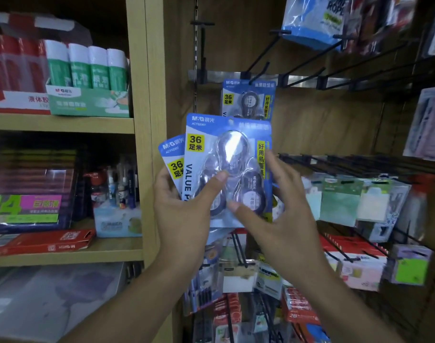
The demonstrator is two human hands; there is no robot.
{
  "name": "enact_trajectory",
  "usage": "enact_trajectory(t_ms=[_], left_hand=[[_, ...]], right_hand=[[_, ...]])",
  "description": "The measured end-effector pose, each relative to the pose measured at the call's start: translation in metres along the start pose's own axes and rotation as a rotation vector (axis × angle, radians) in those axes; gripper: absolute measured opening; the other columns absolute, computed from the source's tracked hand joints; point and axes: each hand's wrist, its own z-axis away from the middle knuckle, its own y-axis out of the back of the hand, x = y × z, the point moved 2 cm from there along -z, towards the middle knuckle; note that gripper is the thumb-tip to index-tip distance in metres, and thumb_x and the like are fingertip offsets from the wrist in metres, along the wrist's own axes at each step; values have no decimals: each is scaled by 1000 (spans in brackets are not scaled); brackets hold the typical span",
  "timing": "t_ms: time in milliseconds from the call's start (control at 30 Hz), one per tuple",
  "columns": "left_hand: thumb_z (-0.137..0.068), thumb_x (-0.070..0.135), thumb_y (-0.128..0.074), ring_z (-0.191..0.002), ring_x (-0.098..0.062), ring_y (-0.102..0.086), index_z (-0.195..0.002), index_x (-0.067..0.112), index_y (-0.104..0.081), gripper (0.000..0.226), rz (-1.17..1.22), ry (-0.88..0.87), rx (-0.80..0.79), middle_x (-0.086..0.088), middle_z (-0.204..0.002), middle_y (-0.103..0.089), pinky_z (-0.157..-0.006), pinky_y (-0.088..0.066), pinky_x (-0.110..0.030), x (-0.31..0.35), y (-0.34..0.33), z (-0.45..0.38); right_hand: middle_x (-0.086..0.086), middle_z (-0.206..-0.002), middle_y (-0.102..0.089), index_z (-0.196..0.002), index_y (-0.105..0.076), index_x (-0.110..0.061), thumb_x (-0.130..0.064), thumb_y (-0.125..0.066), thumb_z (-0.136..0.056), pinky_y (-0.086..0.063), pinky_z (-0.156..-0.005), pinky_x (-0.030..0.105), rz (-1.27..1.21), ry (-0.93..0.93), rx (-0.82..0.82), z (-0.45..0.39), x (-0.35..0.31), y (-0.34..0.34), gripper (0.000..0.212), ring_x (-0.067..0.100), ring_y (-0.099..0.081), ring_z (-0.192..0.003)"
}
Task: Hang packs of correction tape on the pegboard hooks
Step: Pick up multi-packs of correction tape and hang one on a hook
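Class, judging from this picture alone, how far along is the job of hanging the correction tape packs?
Done: one pack already hangs on a hook. In hand: the left hand holds the front pack and a second pack behind it; the right hand pinches the front one. Left: both still need hanging.

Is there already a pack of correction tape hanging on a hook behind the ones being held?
Yes, one blue pack hangs from a black hook above the front pack in the hands.

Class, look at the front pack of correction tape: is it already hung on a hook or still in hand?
In hand. The left hand grips the front pack; the right hand pinches it, below the hook.
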Motion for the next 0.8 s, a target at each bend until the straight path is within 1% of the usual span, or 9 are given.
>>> enact_trajectory(t_ms=[100,200,300,367,433,467,633,733,800], left_hand=[[-73,9,-81,-98,-15,-72,-121,15,-57,54,-22,-21,-7,0,-108,-73,-87,-59,-38,0,-4,1],[-72,7,-81,-98,-14,-72,-122,14,-56,55,11,-25,2,-1,-109,-73,-86,-59,-36,-2,-5,1],[-73,7,-80,-98,-14,-72,-124,15,-54,58,3,-34,3,1,-110,-73,-85,-59,-35,-3,-4,1],[-73,8,-81,-98,-15,-72,-123,16,-55,57,-16,-41,0,1,-109,-73,-86,-59,-40,-4,-2,-1],[-73,10,-81,-98,-16,-73,-122,16,-56,54,-9,-34,-9,1,-108,-74,-87,-58,-45,-5,1,-3],[-74,11,-80,-98,-16,-73,-121,17,-57,53,-5,-28,-11,2,-108,-74,-87,-58,-46,-5,2,-4],[-77,14,-78,-99,-18,-72,-119,19,-58,46,4,-14,37,2,-108,-74,-89,-56,-50,-6,5,-8],[-77,14,-78,-97,-16,-73,-118,18,-57,46,0,-16,61,3,-106,-75,-88,-57,-48,-5,8,-11],[-78,15,-78,-98,-17,-72,-119,15,-57,47,-9,-23,56,1,-107,-74,-88,-57,-48,-4,9,-12]], right_hand=[[-21,-154,-29,-154,-33,-39,-42,-77,-83,-23,-100,-6,23,-34,59,0,6,-3,84,-21,-24,-138],[-22,-153,-31,-152,-37,-41,-53,-74,-79,-24,-96,-9,12,-86,56,-5,10,-1,83,-21,-28,-135],[-24,-147,-47,-146,-46,-42,-41,-77,-85,-36,-99,0,-28,-100,7,-8,14,-1,68,-11,-41,-134],[-20,-143,-53,-143,-51,-40,-32,-77,-88,-47,-102,14,-49,-85,22,-12,17,1,61,-6,-49,-131],[-15,-142,-56,-140,-54,-41,-29,-76,-90,-53,-102,29,-72,-82,31,-17,20,4,56,1,-56,-128],[-13,-141,-57,-138,-55,-42,-28,-75,-90,-55,-100,32,-97,-92,26,-19,21,5,54,3,-59,-125],[-16,-134,-65,-138,-57,-37,-23,-74,-91,-58,-91,24,-237,-123,-13,-24,21,5,52,-1,-65,-116],[-21,-135,-63,-141,-56,-35,-26,-76,-87,-56,-91,18,-284,-135,-78,-24,21,3,59,-6,-62,-117],[-23,-139,-60,-144,-53,-37,-31,-79,-82,-56,-93,19,-273,-146,-112,-25,21,2,67,-8,-60,-120]])
